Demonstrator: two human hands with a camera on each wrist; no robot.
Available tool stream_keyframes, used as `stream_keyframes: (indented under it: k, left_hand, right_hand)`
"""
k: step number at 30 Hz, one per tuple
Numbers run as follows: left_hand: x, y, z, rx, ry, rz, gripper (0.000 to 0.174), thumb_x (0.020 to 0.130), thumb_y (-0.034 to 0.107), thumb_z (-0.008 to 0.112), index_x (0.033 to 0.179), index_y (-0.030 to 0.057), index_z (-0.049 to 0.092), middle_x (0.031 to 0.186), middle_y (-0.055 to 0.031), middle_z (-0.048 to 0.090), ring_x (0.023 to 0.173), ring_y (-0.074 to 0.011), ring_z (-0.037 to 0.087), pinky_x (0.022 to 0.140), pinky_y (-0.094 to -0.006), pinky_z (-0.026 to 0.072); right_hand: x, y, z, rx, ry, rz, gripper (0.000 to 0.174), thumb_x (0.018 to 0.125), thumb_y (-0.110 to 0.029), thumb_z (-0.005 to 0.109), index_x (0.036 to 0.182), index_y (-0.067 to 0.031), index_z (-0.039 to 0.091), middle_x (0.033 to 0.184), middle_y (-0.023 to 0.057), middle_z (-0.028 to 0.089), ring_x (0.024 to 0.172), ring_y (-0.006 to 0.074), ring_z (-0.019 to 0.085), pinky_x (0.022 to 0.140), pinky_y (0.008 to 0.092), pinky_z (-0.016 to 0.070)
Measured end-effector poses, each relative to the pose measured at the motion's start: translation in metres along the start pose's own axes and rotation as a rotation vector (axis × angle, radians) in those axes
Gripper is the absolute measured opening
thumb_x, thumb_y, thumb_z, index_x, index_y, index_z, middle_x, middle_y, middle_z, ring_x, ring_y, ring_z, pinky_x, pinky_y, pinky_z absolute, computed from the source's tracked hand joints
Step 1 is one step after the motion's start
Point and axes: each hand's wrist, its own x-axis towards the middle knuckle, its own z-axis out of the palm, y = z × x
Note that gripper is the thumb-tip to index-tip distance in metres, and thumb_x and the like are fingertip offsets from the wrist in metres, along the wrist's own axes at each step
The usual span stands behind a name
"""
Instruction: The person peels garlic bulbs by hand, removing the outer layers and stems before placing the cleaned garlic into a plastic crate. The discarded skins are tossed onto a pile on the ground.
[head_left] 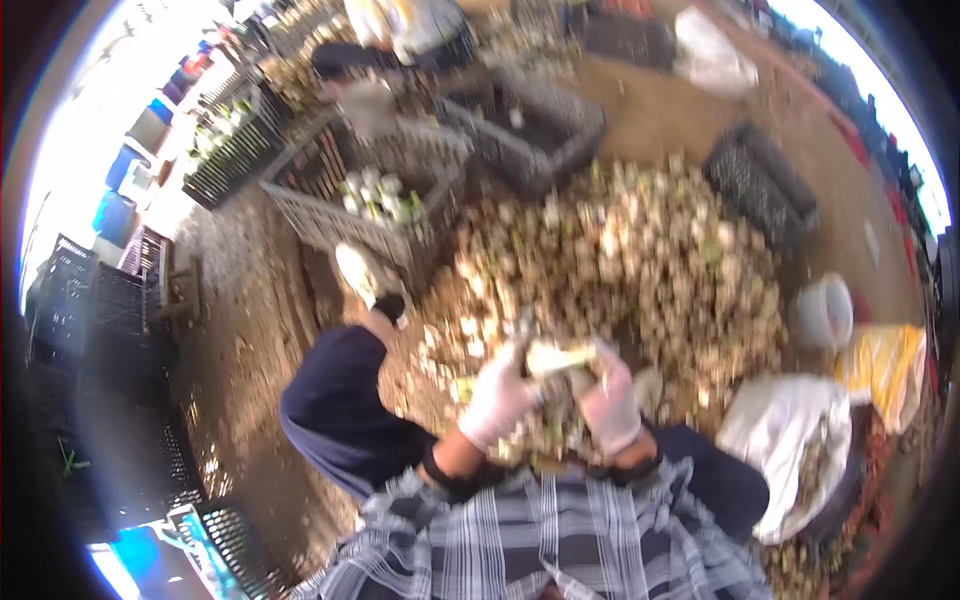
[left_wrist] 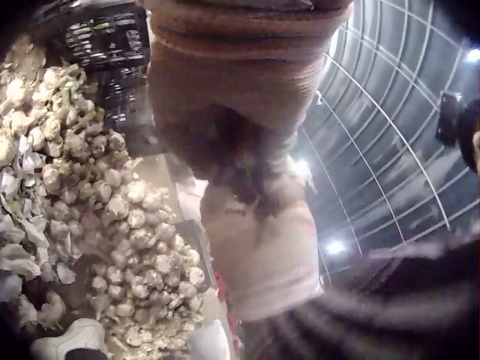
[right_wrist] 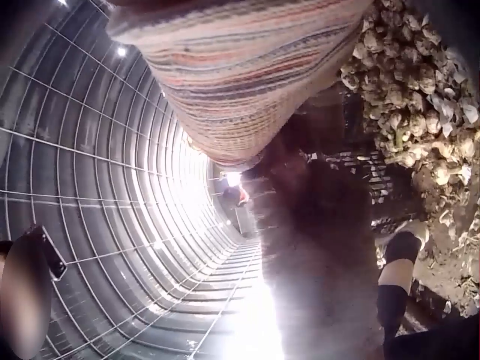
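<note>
In the head view, a pale bulb with a greenish stem (head_left: 552, 358) lies between two gloved hands, in front of the plaid shirt. My left hand (head_left: 497, 398) grips its thick white end. Fingers of my right hand (head_left: 609, 402) pinch the stem end. Striped knit glove fabric fills the top of the right wrist view, and dark shadow covers the hand's work there. Below the hands spreads a big heap of dirty pale bulbs (head_left: 640, 245), with loose peelings (left_wrist: 26, 236) at its near side in the left wrist view.
A grey crate (head_left: 295, 205) holding white trimmed bulbs (head_left: 382, 197) stands ahead left, beside another dark crate (head_left: 560, 150). One more crate (head_left: 762, 185), a white bucket (head_left: 826, 312) and a white sack (head_left: 790, 430) are at right. Another person (head_left: 410, 30) works beyond the crates.
</note>
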Motion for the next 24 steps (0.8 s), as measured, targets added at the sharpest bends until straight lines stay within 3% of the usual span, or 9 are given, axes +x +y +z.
stream_keyframes:
  k: [2, 6, 8, 10, 12, 14, 15, 19, 24]
  left_hand:
    - [0.001, -0.003, -0.006, -0.904, -0.18, -0.232, 0.075, 0.077, 0.027, 0.086, 0.139, -0.0003, 0.052, 0.112, -0.0095, 0.069, 0.099, -0.0157, 0.066, 0.083, -0.0268, 0.0543]
    - [0.004, -0.01, -0.012, -1.102, -0.385, -0.301, 0.084, 0.074, 0.023, 0.087, 0.143, -0.0027, 0.046, 0.12, -0.0098, 0.066, 0.101, -0.0149, 0.065, 0.076, -0.0239, 0.0557]
    - [0.004, -0.006, -0.006, -1.108, -0.43, -0.3, 0.09, 0.073, 0.025, 0.088, 0.146, -0.0017, 0.043, 0.12, -0.0103, 0.065, 0.101, -0.0163, 0.066, 0.075, -0.0236, 0.056]
    - [0.007, -0.01, -0.001, -1.093, -0.4, -0.274, 0.09, 0.073, 0.027, 0.088, 0.145, -0.0016, 0.043, 0.12, -0.0103, 0.065, 0.102, -0.0176, 0.066, 0.077, -0.0263, 0.0573]
    - [0.011, -0.014, 0.0, -1.003, -0.372, -0.292, 0.09, 0.072, 0.03, 0.089, 0.144, -0.0014, 0.043, 0.119, -0.01, 0.065, 0.102, -0.0181, 0.066, 0.079, -0.0279, 0.0576]
    - [0.011, -0.021, -0.002, -0.958, -0.371, -0.318, 0.09, 0.071, 0.031, 0.089, 0.143, -0.0015, 0.044, 0.119, -0.0094, 0.064, 0.105, -0.0184, 0.064, 0.086, -0.0299, 0.0559]
    - [0.012, -0.016, -0.005, -0.945, -0.374, -0.337, 0.091, 0.071, 0.031, 0.089, 0.143, -0.0015, 0.044, 0.119, -0.0092, 0.064, 0.105, -0.0181, 0.064, 0.087, -0.0299, 0.0551]
    - [0.012, -0.014, 0.0, -0.758, -0.38, -0.268, 0.089, 0.075, 0.025, 0.088, 0.145, -0.0026, 0.041, 0.121, -0.0076, 0.063, 0.108, -0.0146, 0.061, 0.089, -0.0282, 0.0523]
    - [0.007, -0.004, -0.012, -0.833, -0.502, -0.244, 0.076, 0.078, 0.008, 0.083, 0.142, -0.0054, 0.045, 0.117, -0.0067, 0.065, 0.104, -0.0133, 0.062, 0.088, -0.0268, 0.052]
  right_hand:
    - [0.0, 0.0, 0.002, 0.13, -0.003, 0.026, 0.023, 0.091, -0.001, 0.063, 0.113, 0.0029, 0.062, 0.105, 0.0109, 0.069, 0.1, 0.0187, 0.064, 0.089, 0.0299, 0.0495]
    - [0.017, -0.001, -0.001, 0.234, 0.01, 0.536, 0.018, 0.095, -0.009, 0.059, 0.109, -0.0005, 0.066, 0.09, 0.0045, 0.069, 0.082, 0.0116, 0.06, 0.074, 0.0268, 0.0489]
    - [0.016, 0.092, -0.001, -0.149, -0.067, 0.602, 0.034, 0.094, -0.008, 0.059, 0.127, -0.0019, 0.061, 0.112, 0.0099, 0.069, 0.097, 0.0158, 0.064, 0.083, 0.0262, 0.0501]
    - [0.004, 0.116, 0.006, -0.77, -0.133, 0.385, 0.047, 0.093, -0.005, 0.058, 0.139, -0.0045, 0.051, 0.128, 0.0124, 0.061, 0.112, 0.0199, 0.06, 0.093, 0.0268, 0.0479]
    - [-0.006, 0.122, 0.003, -0.634, -0.145, 0.303, 0.059, 0.091, -0.002, 0.059, 0.148, -0.007, 0.042, 0.142, 0.0139, 0.053, 0.125, 0.0234, 0.055, 0.102, 0.0282, 0.0446]
    - [-0.013, 0.118, -0.012, 0.248, -0.08, 0.348, 0.072, 0.088, 0.002, 0.061, 0.154, -0.0095, 0.034, 0.151, 0.0145, 0.044, 0.136, 0.0264, 0.047, 0.11, 0.0306, 0.0401]
    - [-0.002, 0.061, -0.021, 0.568, -0.109, 0.481, 0.071, 0.086, 0.005, 0.064, 0.151, -0.0096, 0.04, 0.148, 0.0143, 0.048, 0.133, 0.0267, 0.05, 0.108, 0.0336, 0.0425]
    - [0.007, 0.003, -0.027, 0.101, -0.256, -0.096, 0.054, 0.083, -0.005, 0.076, 0.134, -0.005, 0.058, 0.133, 0.0155, 0.06, 0.12, 0.0255, 0.06, 0.101, 0.0345, 0.0486]
    - [0.003, -0.002, -0.029, 0.024, -0.276, -0.082, 0.034, 0.084, -0.007, 0.077, 0.116, -0.002, 0.069, 0.111, 0.0154, 0.069, 0.103, 0.0262, 0.066, 0.091, 0.0337, 0.0527]
